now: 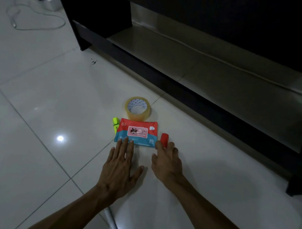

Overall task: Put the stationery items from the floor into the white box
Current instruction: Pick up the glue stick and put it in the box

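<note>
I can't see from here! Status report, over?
Left hand open, fingertips on wipes pack. Right hand open, reaching red glue stick. White box not visible.

Occlusion: left forearm (80, 207) covered upper end of white marker (112, 224) | right hand (166, 164) hid lower end of red item (164, 139) | left hand (119, 169) fingertips overlapped wipes pack (137, 131) near edge | pack small print illegible | yellow highlighter (115, 124) partly behind pack.

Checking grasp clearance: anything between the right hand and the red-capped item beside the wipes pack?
Nothing visible. The right hand has its fingertips already at the red-capped item, which lies just right of the wipes pack. The white box is not in view.
</note>
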